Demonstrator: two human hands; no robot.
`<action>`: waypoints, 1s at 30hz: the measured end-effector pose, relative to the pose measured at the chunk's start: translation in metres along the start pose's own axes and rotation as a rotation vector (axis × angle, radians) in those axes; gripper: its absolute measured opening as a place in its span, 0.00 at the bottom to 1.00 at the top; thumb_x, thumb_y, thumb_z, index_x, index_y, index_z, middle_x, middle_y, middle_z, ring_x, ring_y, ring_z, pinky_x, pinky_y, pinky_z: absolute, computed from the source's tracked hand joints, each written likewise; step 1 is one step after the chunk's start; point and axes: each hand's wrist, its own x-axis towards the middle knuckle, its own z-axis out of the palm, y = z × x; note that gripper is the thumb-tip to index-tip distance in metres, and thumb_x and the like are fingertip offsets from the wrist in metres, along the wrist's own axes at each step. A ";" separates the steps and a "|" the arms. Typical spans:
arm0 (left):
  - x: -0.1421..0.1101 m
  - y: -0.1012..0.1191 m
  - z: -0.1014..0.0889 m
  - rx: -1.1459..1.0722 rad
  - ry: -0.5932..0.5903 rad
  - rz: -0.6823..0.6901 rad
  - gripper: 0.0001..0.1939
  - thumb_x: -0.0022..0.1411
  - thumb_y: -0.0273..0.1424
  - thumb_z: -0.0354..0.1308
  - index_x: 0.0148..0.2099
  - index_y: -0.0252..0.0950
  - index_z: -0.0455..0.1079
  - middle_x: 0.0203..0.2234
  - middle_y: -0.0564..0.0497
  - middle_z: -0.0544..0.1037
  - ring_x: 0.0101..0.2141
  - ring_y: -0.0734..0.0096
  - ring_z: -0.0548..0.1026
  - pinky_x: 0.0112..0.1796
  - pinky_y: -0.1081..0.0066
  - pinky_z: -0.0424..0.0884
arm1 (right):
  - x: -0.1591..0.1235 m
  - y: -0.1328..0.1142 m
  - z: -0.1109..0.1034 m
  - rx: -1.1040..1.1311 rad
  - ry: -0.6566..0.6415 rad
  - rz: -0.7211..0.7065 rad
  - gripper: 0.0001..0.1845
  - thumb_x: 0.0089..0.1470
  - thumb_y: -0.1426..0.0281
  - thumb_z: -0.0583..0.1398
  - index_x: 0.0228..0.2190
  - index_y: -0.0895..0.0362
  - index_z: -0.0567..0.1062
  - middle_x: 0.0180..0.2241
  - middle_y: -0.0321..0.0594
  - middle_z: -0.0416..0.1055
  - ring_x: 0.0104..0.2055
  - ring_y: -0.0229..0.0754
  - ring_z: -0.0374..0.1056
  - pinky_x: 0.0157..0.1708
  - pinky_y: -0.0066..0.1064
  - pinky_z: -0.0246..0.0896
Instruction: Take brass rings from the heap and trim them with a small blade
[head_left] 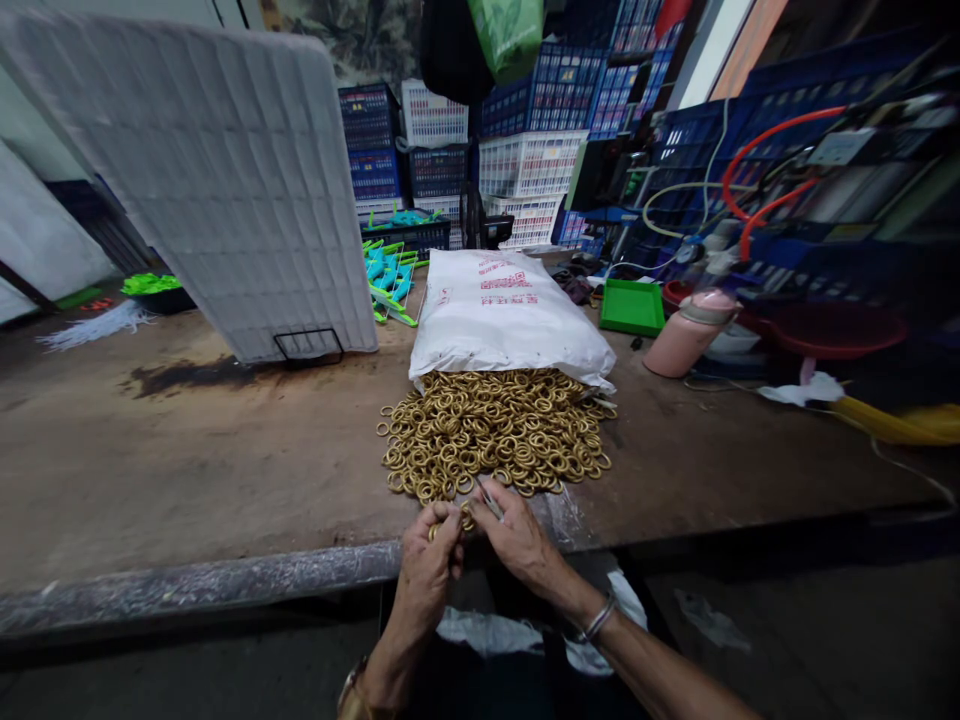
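Note:
At the table's front edge, my left hand [426, 562] is closed with its fingertips pinching gold-coloured rings [466, 520]. Close beside it on the right, my right hand [521, 540] grips a small, thin metal tool [490, 499]; its exact kind is too small to make out. The tool's tip points up and left, near the rings in my left hand. Just beyond both hands lies a loose heap of gold-coloured rings [487, 430]. They spill from the mouth of a white sack [517, 325] with red print, which lies flat on the table.
A tall pale ribbed panel [247, 190] stands on the wooden table [187, 480] at left. On the right are a pink bottle [688, 335] and a green tray [631, 306]. Turquoise and green plastic pieces [390, 275] sit behind. Stacked crates [532, 165] line the back.

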 end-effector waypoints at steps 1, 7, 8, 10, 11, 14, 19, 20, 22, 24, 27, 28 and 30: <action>0.000 0.000 0.000 0.053 0.008 0.030 0.16 0.48 0.43 0.59 0.30 0.35 0.65 0.12 0.60 0.62 0.13 0.82 0.57 0.14 0.81 0.52 | 0.000 0.000 0.000 0.000 -0.008 0.006 0.11 0.52 0.64 0.51 0.23 0.57 0.64 0.21 0.31 0.59 0.25 0.33 0.53 0.25 0.24 0.49; -0.001 0.004 0.004 0.180 0.040 0.093 0.10 0.48 0.38 0.58 0.27 0.35 0.68 0.10 0.60 0.62 0.12 0.82 0.56 0.15 0.79 0.52 | 0.002 0.004 0.003 -0.029 -0.019 0.034 0.14 0.51 0.62 0.52 0.19 0.56 0.60 0.19 0.29 0.56 0.23 0.32 0.52 0.23 0.24 0.48; -0.001 0.005 0.004 0.181 0.042 0.092 0.10 0.48 0.38 0.58 0.27 0.35 0.68 0.10 0.60 0.63 0.12 0.82 0.56 0.15 0.79 0.52 | 0.002 0.004 0.003 -0.032 -0.019 0.039 0.14 0.51 0.62 0.52 0.19 0.56 0.60 0.19 0.29 0.56 0.23 0.33 0.52 0.23 0.24 0.48; 0.000 0.004 0.004 0.177 0.042 0.091 0.10 0.48 0.37 0.58 0.26 0.35 0.68 0.10 0.60 0.63 0.12 0.82 0.56 0.15 0.79 0.52 | 0.002 0.003 0.002 -0.025 -0.030 0.045 0.13 0.52 0.63 0.50 0.20 0.56 0.61 0.19 0.30 0.57 0.23 0.33 0.53 0.24 0.25 0.49; 0.000 0.003 0.004 0.174 0.042 0.088 0.10 0.48 0.37 0.58 0.26 0.35 0.67 0.10 0.60 0.62 0.12 0.82 0.56 0.15 0.79 0.52 | 0.002 0.003 0.001 -0.018 -0.038 0.055 0.13 0.52 0.64 0.49 0.20 0.56 0.61 0.19 0.30 0.58 0.23 0.33 0.54 0.24 0.25 0.49; 0.002 0.001 0.003 0.168 0.046 0.063 0.10 0.49 0.37 0.57 0.25 0.35 0.66 0.10 0.60 0.62 0.12 0.82 0.55 0.15 0.79 0.51 | 0.002 0.001 0.000 -0.006 -0.056 0.095 0.13 0.52 0.66 0.48 0.20 0.56 0.62 0.17 0.31 0.59 0.23 0.34 0.56 0.25 0.26 0.50; 0.001 -0.001 0.002 0.171 0.033 0.051 0.10 0.49 0.37 0.57 0.28 0.35 0.67 0.11 0.60 0.62 0.12 0.82 0.55 0.16 0.78 0.52 | 0.003 0.004 0.001 -0.051 -0.029 0.086 0.14 0.53 0.66 0.47 0.18 0.56 0.60 0.18 0.31 0.58 0.22 0.34 0.55 0.25 0.26 0.50; 0.001 0.000 0.002 0.177 0.031 0.058 0.09 0.49 0.37 0.57 0.29 0.35 0.68 0.11 0.60 0.62 0.12 0.81 0.55 0.16 0.78 0.52 | 0.004 0.006 0.002 -0.070 -0.016 0.070 0.14 0.53 0.66 0.47 0.18 0.56 0.60 0.18 0.31 0.57 0.22 0.34 0.54 0.24 0.26 0.49; 0.000 0.002 0.001 0.188 0.031 0.078 0.09 0.49 0.36 0.57 0.32 0.35 0.69 0.11 0.60 0.62 0.12 0.81 0.55 0.16 0.78 0.52 | 0.004 0.008 0.003 -0.116 0.002 0.020 0.15 0.53 0.65 0.48 0.18 0.56 0.59 0.18 0.31 0.56 0.22 0.34 0.53 0.23 0.25 0.47; 0.002 0.004 -0.001 0.199 0.019 0.103 0.09 0.50 0.35 0.56 0.33 0.35 0.69 0.11 0.60 0.61 0.13 0.80 0.55 0.17 0.78 0.52 | 0.004 0.010 0.003 -0.163 0.001 -0.037 0.16 0.54 0.64 0.48 0.18 0.56 0.59 0.18 0.30 0.55 0.22 0.33 0.51 0.23 0.25 0.45; 0.006 0.003 -0.005 0.227 -0.045 0.140 0.09 0.51 0.36 0.56 0.31 0.34 0.69 0.13 0.59 0.62 0.15 0.80 0.56 0.18 0.78 0.54 | 0.003 0.012 0.004 -0.224 -0.012 -0.102 0.16 0.54 0.63 0.48 0.19 0.56 0.59 0.18 0.30 0.55 0.22 0.33 0.50 0.22 0.25 0.44; 0.007 0.001 -0.007 0.237 -0.067 0.154 0.10 0.51 0.36 0.56 0.30 0.33 0.69 0.13 0.59 0.62 0.15 0.80 0.56 0.19 0.78 0.54 | 0.002 0.012 0.004 -0.239 -0.016 -0.114 0.15 0.54 0.63 0.49 0.19 0.56 0.60 0.18 0.30 0.56 0.22 0.32 0.50 0.22 0.25 0.43; 0.009 -0.003 -0.009 0.248 -0.091 0.178 0.11 0.51 0.37 0.56 0.28 0.33 0.69 0.14 0.59 0.62 0.16 0.80 0.56 0.19 0.78 0.54 | 0.001 0.011 0.005 -0.256 -0.022 -0.130 0.14 0.54 0.64 0.49 0.20 0.56 0.60 0.18 0.30 0.56 0.21 0.32 0.50 0.22 0.25 0.43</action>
